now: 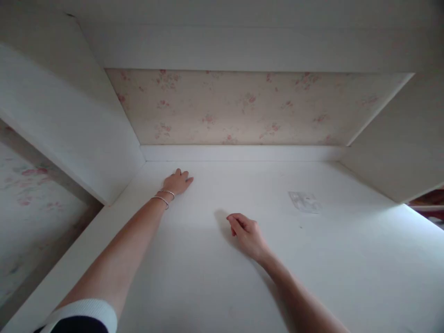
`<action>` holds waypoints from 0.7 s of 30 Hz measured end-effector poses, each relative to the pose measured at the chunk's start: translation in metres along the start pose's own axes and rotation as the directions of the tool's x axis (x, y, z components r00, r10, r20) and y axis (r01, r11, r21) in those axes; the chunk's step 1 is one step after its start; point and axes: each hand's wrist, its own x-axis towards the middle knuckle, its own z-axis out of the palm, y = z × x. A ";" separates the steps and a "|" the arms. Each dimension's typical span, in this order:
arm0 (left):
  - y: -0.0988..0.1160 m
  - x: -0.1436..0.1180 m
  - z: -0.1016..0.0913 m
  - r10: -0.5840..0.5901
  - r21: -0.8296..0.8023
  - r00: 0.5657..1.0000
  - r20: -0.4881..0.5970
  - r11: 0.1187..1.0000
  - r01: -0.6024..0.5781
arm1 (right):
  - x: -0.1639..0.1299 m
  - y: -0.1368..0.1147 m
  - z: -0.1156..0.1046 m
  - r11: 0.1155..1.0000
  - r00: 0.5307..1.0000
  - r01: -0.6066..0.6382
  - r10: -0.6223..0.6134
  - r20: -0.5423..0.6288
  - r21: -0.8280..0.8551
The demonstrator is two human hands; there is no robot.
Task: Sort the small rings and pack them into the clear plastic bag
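Well to the left of the clear plastic bag (305,202), and a little farther back, the left hand (175,182) rests palm down on the white shelf (347,259), perhaps for support. Its fingers are moderately spread and hold nothing visible. Between it and the bag, nearer than the bag, is the right hand (247,233); its fingers are curled closed, and I cannot tell if something small is inside. The bag lies flat on the shelf, touched by neither hand.

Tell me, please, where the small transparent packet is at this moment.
In the head view, the small transparent packet lies on the white surface, to the right of the right hand and slightly farther back.
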 end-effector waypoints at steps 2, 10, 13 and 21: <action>-0.002 0.002 0.002 0.025 0.021 1.000 -0.015 0.999 -0.025 | 0.001 0.001 -0.001 1.000 1.000 0.006 -0.006 -0.006 -0.008; 0.000 -0.006 0.008 0.068 0.070 0.998 -0.017 0.995 -0.067 | -0.002 -0.001 0.004 0.997 0.998 0.058 -0.057 0.025 -0.046; 0.004 -0.008 0.006 0.079 0.067 0.997 0.003 0.995 -0.079 | -0.004 -0.001 0.006 0.995 0.996 0.075 -0.072 0.045 -0.071; 0.035 -0.033 -0.003 0.196 0.020 0.980 0.042 0.980 -0.197 | -0.005 -0.001 0.006 0.985 0.991 0.121 -0.112 0.071 -0.122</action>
